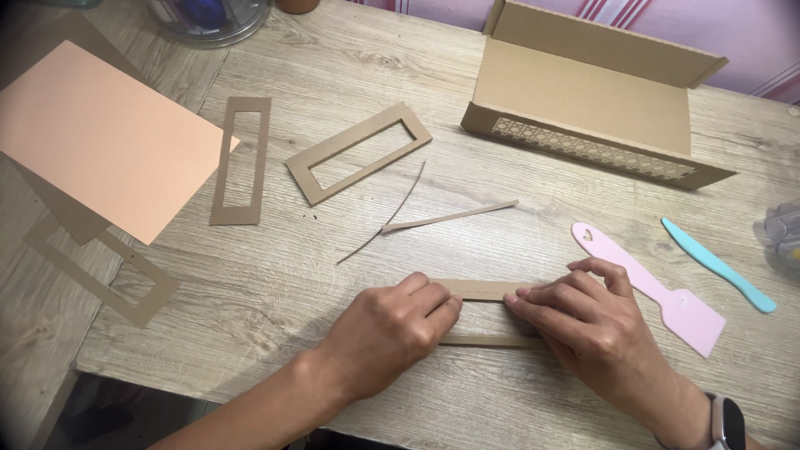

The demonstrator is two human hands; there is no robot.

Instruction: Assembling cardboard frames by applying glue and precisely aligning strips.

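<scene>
Both hands pinch the same brown cardboard frame (483, 290) near the front edge of the wooden table (275, 275): the left hand (387, 333) has its grip closed on the frame's left end, knuckles up, and the right hand (587, 321) has its fingertips pressed down on the right end. The frame is a long, narrow rectangle of kraft-brown card with a window cut out of its middle, lying flat; its upper bar shows between the hands, and a thin strip of its lower bar (492, 340) peeks out beneath them (the ends are covered by fingers, so the corners cannot be made out).

Just right of the right hand lies a pink paddle-shaped tool (658, 287), and beyond it a light-blue plastic knife (718, 265). Two thin card offcuts (450, 217) lie above the hands. Further back sit two more cut-out frames (358, 152), (242, 160), a peach sheet (104, 137) and an open cardboard box (592, 92) with a lattice-patterned front. A watch (727, 422) on the right wrist is cut off by the bottom edge.
</scene>
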